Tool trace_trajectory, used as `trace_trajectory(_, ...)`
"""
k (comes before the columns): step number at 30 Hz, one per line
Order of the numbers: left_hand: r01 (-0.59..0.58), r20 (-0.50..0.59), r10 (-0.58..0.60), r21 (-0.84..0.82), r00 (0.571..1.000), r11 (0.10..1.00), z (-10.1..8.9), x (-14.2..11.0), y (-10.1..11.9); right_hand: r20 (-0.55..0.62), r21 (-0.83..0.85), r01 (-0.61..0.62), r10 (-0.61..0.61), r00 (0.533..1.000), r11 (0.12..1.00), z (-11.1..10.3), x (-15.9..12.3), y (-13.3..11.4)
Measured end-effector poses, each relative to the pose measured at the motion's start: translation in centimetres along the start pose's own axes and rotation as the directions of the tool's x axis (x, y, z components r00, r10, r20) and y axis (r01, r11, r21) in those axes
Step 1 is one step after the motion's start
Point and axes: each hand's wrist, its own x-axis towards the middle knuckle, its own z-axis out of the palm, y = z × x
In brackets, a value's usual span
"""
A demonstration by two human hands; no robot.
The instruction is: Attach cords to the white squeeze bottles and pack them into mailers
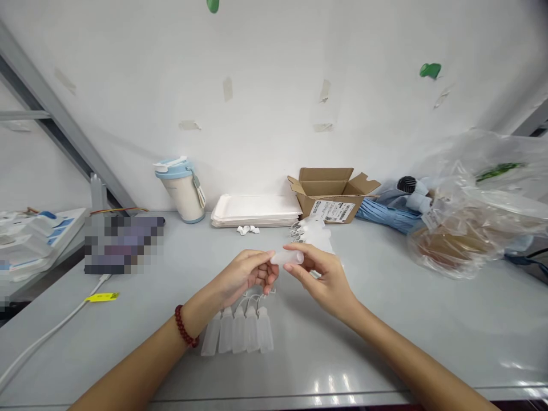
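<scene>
Translucent plastic tube [282, 258], one, held above desk [394, 308]: left hand [242, 277] pinching one end, right hand [327, 278] gripping near the open end. Row of five translucent tubes [238, 332], looped, lying beside left wrist. Cardboard box [305, 204], open, beyond both hands.

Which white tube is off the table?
The tube held up between the left hand and right hand; the near row and the pile by the cardboard box lie on the table.
</scene>
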Motion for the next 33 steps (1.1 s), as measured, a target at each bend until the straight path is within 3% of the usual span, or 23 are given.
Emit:
trace_trajectory(4, -0.008, 0.038, 0.010, -0.053, 0.999, 0.999, 0.1, -0.1, -0.2, -0.053, -0.103, 0.144, -0.150, 0.987, 0.984, 0.1, -0.2, -0.1)
trace_trajectory(10, 0.015, 0.057, -0.012, -0.058, 0.998, 0.998, 0.3, 0.0, -0.4, -0.087, -0.149, 0.186, -0.201, 0.976, 0.971, 0.0, -0.2, -0.3)
trace_trajectory(18, 0.035, 0.065, -0.037, 0.042, 0.997, 0.999, 0.2, -0.2, 0.1, -0.104, -0.096, 0.031, -0.041, 0.994, 0.995, -0.2, -0.4, -0.6)
trace_trajectory(22, 0.025, -0.005, -0.025, 0.132, 1.000, 0.991, -1.1, 0.2, 0.4, -0.154, -0.123, 0.017, -0.036, 0.987, 0.992, -0.5, -0.2, -0.3)
trace_trajectory(24, 0.009, -0.098, 0.012, 0.213, 0.995, 0.977, -2.1, 0.8, 0.1, -0.182, -0.157, 0.024, -0.053, 0.982, 0.987, -0.8, 0.1, 0.0)
trace_trajectory(26, 0.003, -0.230, 0.069, 0.297, 0.971, 0.955, -3.3, 1.5, -0.3, -0.201, -0.171, 0.022, -0.057, 0.978, 0.985, -1.2, 0.5, 0.6)
trace_trajectory(29, 0.062, -0.446, 0.137, 0.403, 0.885, 0.913, -5.0, 2.6, -0.9, -0.242, -0.198, 0.026, -0.075, 0.968, 0.980, -1.8, 1.4, 2.1)
trace_trajectory(33, 0.050, -0.547, 0.294, 0.528, 0.784, 0.848, -6.7, 3.3, -1.2, -0.272, -0.391, -0.016, -0.100, 0.957, 0.920, -3.1, 3.6, 4.5)
